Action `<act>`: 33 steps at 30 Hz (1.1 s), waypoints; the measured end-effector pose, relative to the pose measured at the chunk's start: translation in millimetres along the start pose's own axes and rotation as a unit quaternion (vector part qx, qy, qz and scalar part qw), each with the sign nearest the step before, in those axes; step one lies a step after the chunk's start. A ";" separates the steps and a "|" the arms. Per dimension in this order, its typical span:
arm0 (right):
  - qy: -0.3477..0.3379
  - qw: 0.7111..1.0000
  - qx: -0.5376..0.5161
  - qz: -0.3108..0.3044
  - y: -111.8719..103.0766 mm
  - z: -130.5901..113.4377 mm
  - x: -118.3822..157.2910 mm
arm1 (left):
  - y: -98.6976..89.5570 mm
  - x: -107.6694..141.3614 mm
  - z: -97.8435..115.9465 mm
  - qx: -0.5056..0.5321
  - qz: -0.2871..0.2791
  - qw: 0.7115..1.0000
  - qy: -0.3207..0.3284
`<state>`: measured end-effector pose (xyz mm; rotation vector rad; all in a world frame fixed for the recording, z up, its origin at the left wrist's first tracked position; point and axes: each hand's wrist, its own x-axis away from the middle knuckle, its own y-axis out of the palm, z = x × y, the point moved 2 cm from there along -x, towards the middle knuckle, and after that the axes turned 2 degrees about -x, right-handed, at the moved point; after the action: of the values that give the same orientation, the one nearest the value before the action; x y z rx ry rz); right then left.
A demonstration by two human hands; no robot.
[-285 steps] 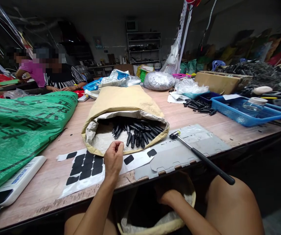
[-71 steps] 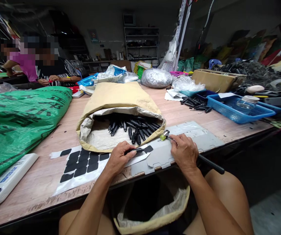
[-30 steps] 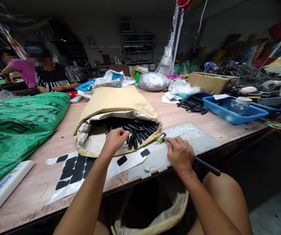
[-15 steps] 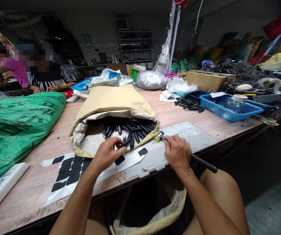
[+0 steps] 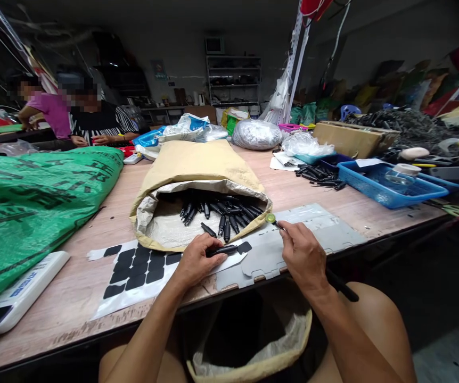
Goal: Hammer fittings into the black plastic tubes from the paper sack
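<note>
Just in front of the sack's mouth, my left hand (image 5: pixel 198 259) is closed on a black tubular part (image 5: pixel 226 250). That part lies low over a white sheet (image 5: pixel 169 276) bearing rows of black rounded squares (image 5: pixel 136 265); its tip is at one square on the right. My right hand (image 5: pixel 303 255) grips a hammer (image 5: pixel 270 218) with a yellow-green face, its black handle sticking out behind the wrist. Under the hammer is a grey board (image 5: pixel 313 229). The tan sack (image 5: pixel 209 159) lies open toward me with many similar black parts (image 5: pixel 229 210) inside.
A green sack (image 5: pixel 46 186) and a white device (image 5: pixel 25 292) occupy the left. At right are a blue basket (image 5: pixel 389 194), loose black parts (image 5: pixel 319 175) and a cardboard box (image 5: pixel 349 138). Another open sack (image 5: pixel 253 369) hangs below the table edge. Two people sit at far left.
My left hand has come down and right from the sack's mouth with a black part, bringing it to the sheet. The hammer's head has turned in my right hand. The view has shifted left.
</note>
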<state>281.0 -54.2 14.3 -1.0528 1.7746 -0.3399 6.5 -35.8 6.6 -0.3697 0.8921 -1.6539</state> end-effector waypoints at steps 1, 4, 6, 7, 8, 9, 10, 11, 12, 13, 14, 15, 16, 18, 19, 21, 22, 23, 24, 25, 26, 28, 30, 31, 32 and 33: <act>-0.008 0.999 -0.051 -0.004 -3.3 -9.3 0.7 | 0.1 0.1 -0.5 0.003 -0.002 1.000 -0.001; -0.048 0.979 -0.188 -0.058 -6.5 -40.5 6.5 | 1.4 -0.5 -2.4 0.009 -0.002 1.000 -0.006; -0.080 0.969 -0.216 -0.088 -2.9 -57.6 13.3 | 2.2 -1.3 -2.9 0.014 0.002 1.000 -0.002; -0.094 0.969 -0.209 -0.094 0.2 -63.6 17.3 | 2.4 -1.6 -2.8 0.019 0.003 1.000 0.001; -0.108 0.971 -0.193 -0.095 3.9 -67.7 21.2 | 2.4 -1.8 -2.4 0.023 0.003 1.000 0.004; -0.120 0.973 -0.171 -0.096 8.0 -70.2 24.9 | 2.4 -1.9 -1.8 0.025 0.002 1.000 0.008; -0.129 0.976 -0.147 -0.099 12.0 -71.2 28.1 | 2.4 -1.9 -1.1 0.025 0.000 1.000 0.011; -0.136 0.977 -0.126 -0.104 15.5 -71.1 30.6 | 2.3 -1.9 -0.5 0.024 -0.002 1.000 0.014; -0.140 0.978 -0.111 -0.109 18.1 -70.1 32.2 | 2.2 -1.9 0.0 0.022 -0.002 1.000 0.016; -0.139 0.978 -0.103 -0.114 19.5 -68.6 32.9 | 2.1 -1.9 0.1 0.020 0.000 1.000 0.016; -0.135 0.979 -0.102 -0.115 19.7 -66.8 32.9 | 2.1 -2.0 -0.1 0.018 0.003 1.000 0.015; -0.128 0.980 -0.105 -0.111 18.9 -65.0 32.3 | 2.2 -2.0 -0.6 0.017 0.007 1.000 0.012; -0.118 0.982 -0.109 -0.104 17.4 -63.2 31.5 | 2.4 -2.0 -1.3 0.017 0.010 1.000 0.009; -0.100 0.984 -0.111 -0.093 14.5 -60.5 30.4 | 2.9 -2.0 -2.5 0.017 0.012 1.000 0.006; -0.094 0.985 -0.111 -0.094 13.9 -59.7 30.5 | 3.1 -1.9 -2.9 0.017 0.011 1.000 0.006; -0.089 0.983 -0.115 -0.110 14.1 -58.4 31.2 | 3.1 -1.5 -2.7 0.016 0.012 1.000 0.003; -0.088 0.982 -0.120 -0.119 14.4 -57.4 31.4 | 3.0 -1.3 -2.2 0.014 0.014 1.000 0.001; -0.084 0.981 -0.127 -0.122 14.2 -55.7 30.8 | 2.7 -1.1 -1.5 0.011 0.014 1.000 -0.001; -0.079 0.981 -0.133 -0.117 13.2 -52.9 29.3 | 2.5 -0.9 -0.6 0.009 0.014 1.000 -0.005; -0.071 0.982 -0.136 -0.105 11.4 -49.0 26.7 | 2.3 -0.7 0.2 0.006 0.013 1.000 -0.008; -0.064 0.985 -0.135 -0.089 8.9 -43.8 22.9 | 2.2 -0.7 0.9 0.003 0.012 1.000 -0.011; -0.048 0.991 -0.111 -0.057 3.8 -29.8 12.7 | 2.0 -0.7 1.7 0.001 0.010 1.000 -0.015; -0.033 0.997 -0.064 -0.035 1.0 -12.8 1.5 | 1.9 -0.7 2.1 0.001 0.010 1.000 -0.016; -0.026 0.999 -0.036 -0.028 1.1 -4.1 -3.4 | 1.8 -0.5 2.3 0.002 0.012 1.000 -0.014; -0.020 0.999 -0.007 -0.025 2.3 4.0 -7.5 | 1.6 -0.2 2.6 0.002 0.014 1.000 -0.011; -0.016 0.999 0.017 -0.027 4.6 11.3 -10.4 | 1.5 0.2 3.1 0.001 0.016 1.000 -0.008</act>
<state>289.6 -40.8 12.6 -1.0769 1.7090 -0.3842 9.5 -37.1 7.5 -0.3646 0.8806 -1.6207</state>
